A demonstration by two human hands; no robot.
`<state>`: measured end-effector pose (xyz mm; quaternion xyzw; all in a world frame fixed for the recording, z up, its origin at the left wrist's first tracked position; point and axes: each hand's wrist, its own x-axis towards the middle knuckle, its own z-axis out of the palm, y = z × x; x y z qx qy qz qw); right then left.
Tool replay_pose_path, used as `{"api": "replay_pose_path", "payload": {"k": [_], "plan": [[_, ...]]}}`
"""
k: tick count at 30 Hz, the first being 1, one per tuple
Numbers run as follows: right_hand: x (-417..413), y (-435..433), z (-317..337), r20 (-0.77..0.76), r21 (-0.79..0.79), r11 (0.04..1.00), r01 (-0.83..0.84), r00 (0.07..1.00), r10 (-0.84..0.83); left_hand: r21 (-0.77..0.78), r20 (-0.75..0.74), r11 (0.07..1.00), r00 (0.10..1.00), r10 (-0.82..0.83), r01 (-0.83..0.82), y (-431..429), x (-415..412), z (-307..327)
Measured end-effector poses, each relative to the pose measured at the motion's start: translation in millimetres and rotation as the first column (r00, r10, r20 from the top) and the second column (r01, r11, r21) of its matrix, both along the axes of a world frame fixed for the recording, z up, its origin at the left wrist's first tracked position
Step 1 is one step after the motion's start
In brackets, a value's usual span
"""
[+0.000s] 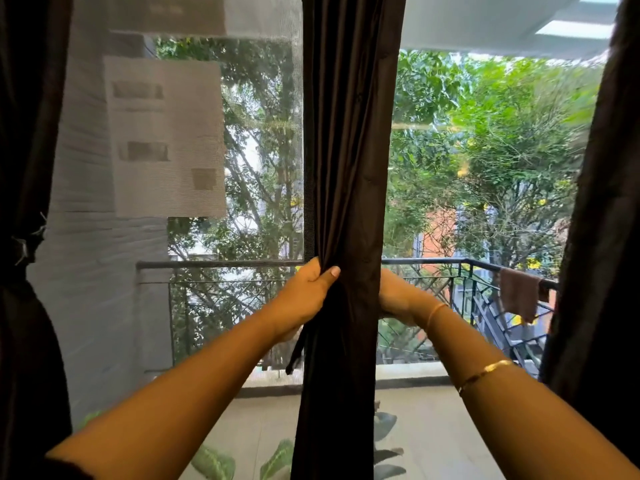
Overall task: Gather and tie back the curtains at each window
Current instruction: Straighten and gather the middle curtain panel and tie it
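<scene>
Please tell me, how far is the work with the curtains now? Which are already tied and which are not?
Done, it seems: the left curtain is cinched by a tie. In hand: the middle curtain is bunched between the left hand and the right hand, with a dark strap hanging below, not yet wrapped. Left: tying this one; the right curtain shows no tie in view.

We stand in a home: dark curtains [346, 168], a mesh-screened window [263, 133], a railed balcony [450, 263] facing trees [502, 150].
</scene>
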<state>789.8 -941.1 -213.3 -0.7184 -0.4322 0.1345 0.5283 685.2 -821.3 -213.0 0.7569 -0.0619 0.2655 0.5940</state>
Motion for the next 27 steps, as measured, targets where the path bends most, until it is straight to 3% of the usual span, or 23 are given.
{"api": "replay_pose_path", "payload": {"k": [3, 7, 11, 14, 17, 18, 21, 24, 27], "plan": [[-6.2, 2.9, -6.1, -0.076, 0.117, 0.993, -0.023, 0.997, 0.032, -0.003, -0.018, 0.999, 0.999, -0.037, 0.037, 5.7, -2.5, 0.8], [-22.6, 13.0, -10.8, -0.339, 0.36, 0.915, -0.183, 0.888, 0.311, -0.019, -0.017, 0.996, 0.996, -0.09, 0.09, 9.2, -3.4, -1.0], [-28.7, 8.4, -0.8, -0.388, 0.316, 0.892, -0.323, 0.814, 0.432, -0.031, -0.029, 0.988, 0.988, -0.151, 0.15, 14.1, -8.0, -0.7], [-22.5, 11.8, 0.8, -0.317, 0.112, 0.962, -0.25, 0.908, 0.273, -0.024, -0.038, 0.993, 0.992, -0.12, 0.12, 20.7, -11.2, 1.1], [-14.6, 6.3, 4.5, 0.014, -0.083, 0.997, 0.0, 1.0, 0.001, -0.003, -0.015, 0.998, 0.998, -0.058, 0.058, 30.6, -13.6, 5.1], [-9.7, 0.9, 6.0, 0.087, -0.048, 0.998, 0.045, 0.995, -0.041, -0.001, -0.009, 0.999, 0.999, -0.035, 0.035, 34.1, -13.6, 6.3], [4.1, -18.4, 5.3, 0.019, 0.119, 0.992, 0.038, 0.999, -0.04, -0.009, -0.009, 1.0, 1.0, 0.005, -0.006, 38.6, -8.8, 8.5], [7.9, -23.5, 2.4, 0.057, 0.205, 0.976, 0.076, 0.994, -0.089, -0.004, -0.024, 1.0, 1.0, -0.01, 0.01, 34.7, 0.0, 6.6], [9.5, -26.2, 4.0, -0.074, 0.397, 0.907, 0.14, 0.99, -0.12, 0.015, -0.007, 1.0, 1.0, -0.003, 0.003, 24.4, 9.6, 3.7]]}}
